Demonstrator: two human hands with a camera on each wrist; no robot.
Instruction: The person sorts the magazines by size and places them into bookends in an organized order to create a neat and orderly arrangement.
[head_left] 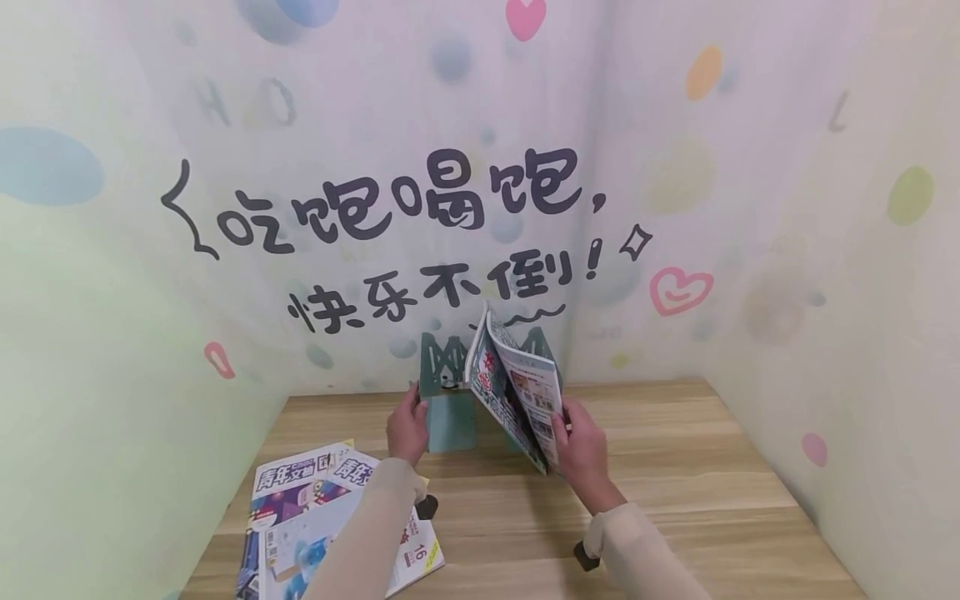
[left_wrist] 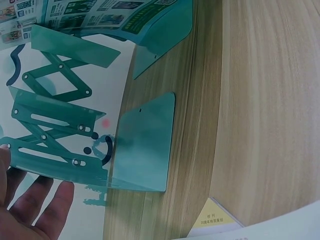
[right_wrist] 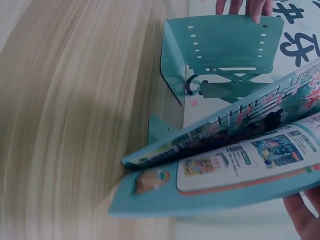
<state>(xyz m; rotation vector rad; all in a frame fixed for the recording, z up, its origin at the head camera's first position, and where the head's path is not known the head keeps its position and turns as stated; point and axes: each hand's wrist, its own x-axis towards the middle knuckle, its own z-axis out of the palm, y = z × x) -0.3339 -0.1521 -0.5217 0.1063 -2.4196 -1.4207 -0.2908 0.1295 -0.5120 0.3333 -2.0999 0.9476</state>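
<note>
In the head view my left hand point(head_left: 407, 431) pinches the left end plate of a green folding metal bookend point(head_left: 452, 423). Its criss-cross links and flat base plate point(left_wrist: 142, 150) show in the left wrist view. My right hand point(head_left: 583, 450) grips thin magazines point(head_left: 538, 400) by their right side, upright near the bookend's right half. They splay apart into a V, with a dark picture cover point(right_wrist: 260, 115) facing a light-blue page point(right_wrist: 220, 197) in the right wrist view. Part of the bookend is hidden behind them. Whether their lower edges touch the base, I cannot tell.
Several magazines point(head_left: 292, 533) lie overlapping at the table's left front, partly under my left forearm. The wooden table point(head_left: 675, 483) meets a printed cloth wall point(head_left: 375, 125) behind the bookend. Dark wrist camera pieces point(head_left: 587, 556) hang by the sleeves.
</note>
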